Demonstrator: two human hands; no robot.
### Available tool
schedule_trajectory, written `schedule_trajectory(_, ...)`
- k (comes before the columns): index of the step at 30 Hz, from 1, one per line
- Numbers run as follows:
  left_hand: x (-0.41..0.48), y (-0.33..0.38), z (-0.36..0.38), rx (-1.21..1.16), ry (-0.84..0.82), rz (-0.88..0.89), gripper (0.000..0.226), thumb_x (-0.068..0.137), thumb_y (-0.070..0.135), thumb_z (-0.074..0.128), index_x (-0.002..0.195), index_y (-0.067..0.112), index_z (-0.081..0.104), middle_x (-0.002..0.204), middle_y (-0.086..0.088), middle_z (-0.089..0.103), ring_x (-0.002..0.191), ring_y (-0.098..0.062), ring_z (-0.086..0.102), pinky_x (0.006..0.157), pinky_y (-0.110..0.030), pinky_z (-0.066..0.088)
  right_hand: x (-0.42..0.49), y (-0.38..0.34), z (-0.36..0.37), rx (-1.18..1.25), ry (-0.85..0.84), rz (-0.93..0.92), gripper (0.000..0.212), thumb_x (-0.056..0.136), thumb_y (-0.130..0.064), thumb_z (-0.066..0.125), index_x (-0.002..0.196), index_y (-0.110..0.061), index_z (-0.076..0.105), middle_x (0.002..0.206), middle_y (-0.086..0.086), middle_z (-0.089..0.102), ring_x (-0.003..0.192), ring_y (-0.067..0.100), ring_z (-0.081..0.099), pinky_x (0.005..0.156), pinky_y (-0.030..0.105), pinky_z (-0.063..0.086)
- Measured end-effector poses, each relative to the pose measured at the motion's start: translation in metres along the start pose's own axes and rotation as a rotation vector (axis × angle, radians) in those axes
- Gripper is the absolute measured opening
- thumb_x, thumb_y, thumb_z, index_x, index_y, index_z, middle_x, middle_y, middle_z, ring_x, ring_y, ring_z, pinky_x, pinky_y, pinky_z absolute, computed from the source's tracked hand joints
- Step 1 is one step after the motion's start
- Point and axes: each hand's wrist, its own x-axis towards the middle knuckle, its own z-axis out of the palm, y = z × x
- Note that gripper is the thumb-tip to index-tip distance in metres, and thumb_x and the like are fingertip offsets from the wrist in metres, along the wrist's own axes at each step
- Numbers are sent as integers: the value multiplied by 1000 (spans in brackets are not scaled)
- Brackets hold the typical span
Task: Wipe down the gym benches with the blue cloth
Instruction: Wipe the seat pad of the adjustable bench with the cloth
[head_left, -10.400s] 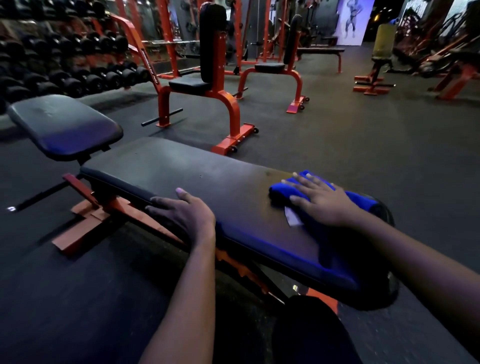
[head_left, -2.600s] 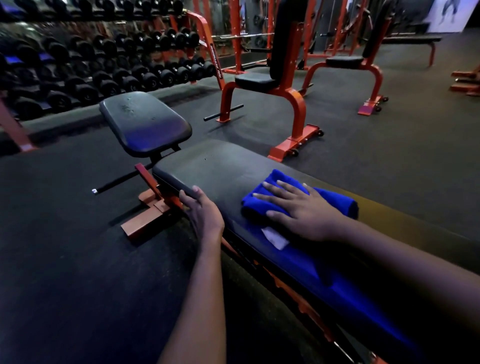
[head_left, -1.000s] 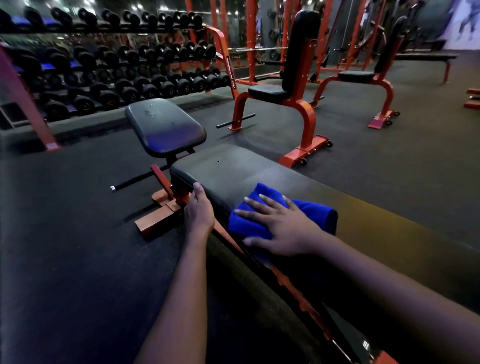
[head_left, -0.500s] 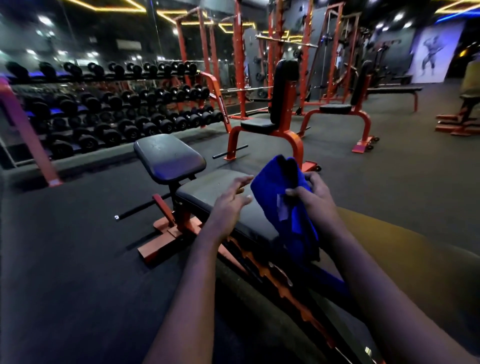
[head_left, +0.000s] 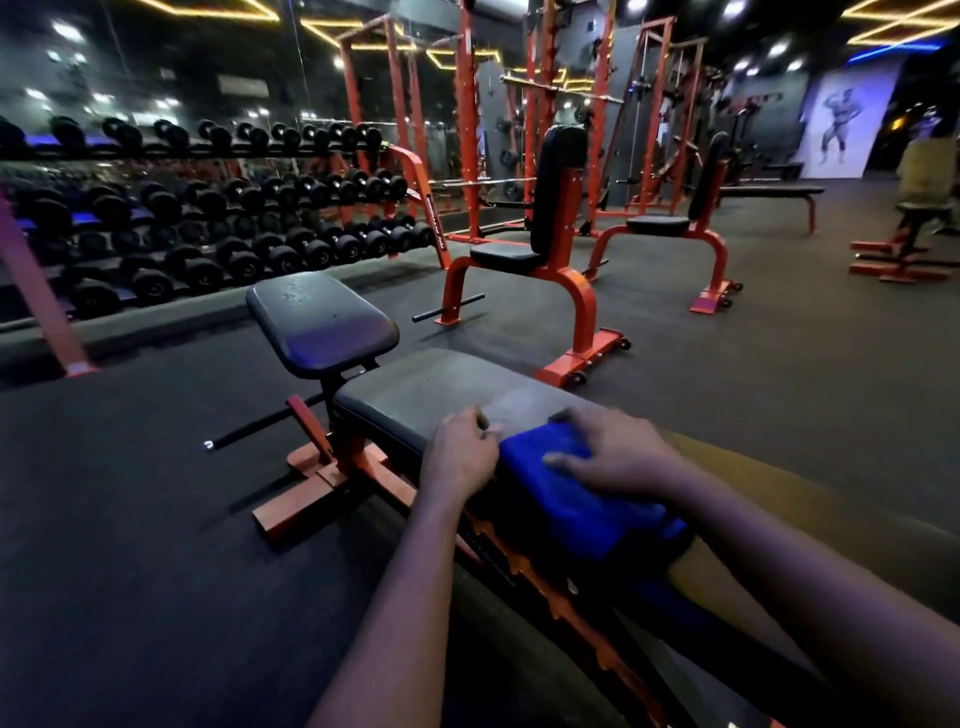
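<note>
Cloth (head_left: 563, 501) lies folded on bench (head_left: 415, 395). It looks soft and light and likely bunches, so press it flat from above. Right hand (head_left: 618, 457) is spread flat on it. Left hand (head_left: 460, 457) is loosely curled just beside it; blur hides any pinch.

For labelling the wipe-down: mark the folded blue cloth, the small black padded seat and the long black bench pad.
Folded blue cloth (head_left: 571, 512): head view, its uncovered top.
Small black padded seat (head_left: 319, 322): head view, centre of top.
Long black bench pad (head_left: 426, 392): head view, bare far end.

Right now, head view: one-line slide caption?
Right hand presses the blue cloth on the bench pad; left hand rests beside it on the pad.
</note>
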Motion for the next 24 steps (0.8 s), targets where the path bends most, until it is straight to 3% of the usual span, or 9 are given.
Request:
schedule_trajectory(2,6,-24,5,70,116,-29,26,96,32,53,110,13,64,119,-15,62,116,-32,51,99,-37,43,1,4,25,-114,-175,-139,67,90,-75,35,150,-55,12,165,-12,4,152,19,2,119,57,5)
schedule_trajectory(4,11,-45,8,78,212,-88,33,98,32,49,122,11,61,135,-14,52,127,-32,41,106,-38,36,11,11,39,-116,-184,-149,68,85,-82,24,146,-63,-1,162,-19,-12,151,15,-15,116,63,-3)
schedule_trajectory(9,31,-78,25,-22,313,-178,52,102,31,42,148,8,37,160,-18,19,147,-32,16,119,-39,11,60,11,48,-109,-113,-47,67,85,-83,19,146,-63,-1,163,-18,-9,151,15,-13,115,67,3)
schedule_trajectory(16,34,-87,47,-177,417,-119,52,104,24,38,152,7,27,162,-16,10,149,-29,9,117,-27,0,157,8,45,-52,-104,119,65,93,-74,23,151,-53,5,165,-10,-4,152,25,-3,112,70,5)
schedule_trajectory(22,35,-88,51,-220,455,-97,51,104,21,39,152,7,28,162,-14,11,150,-29,9,118,-30,3,105,34,46,-178,-115,-243,55,94,-70,19,145,-63,1,162,-23,-8,151,12,-6,120,53,5)
schedule_trajectory(24,34,-89,52,-229,461,-103,52,104,23,38,153,9,28,163,-12,11,150,-27,8,118,-29,3,98,45,41,-146,-158,-237,52,93,-70,19,142,-67,1,161,-25,-9,150,8,-9,120,53,3)
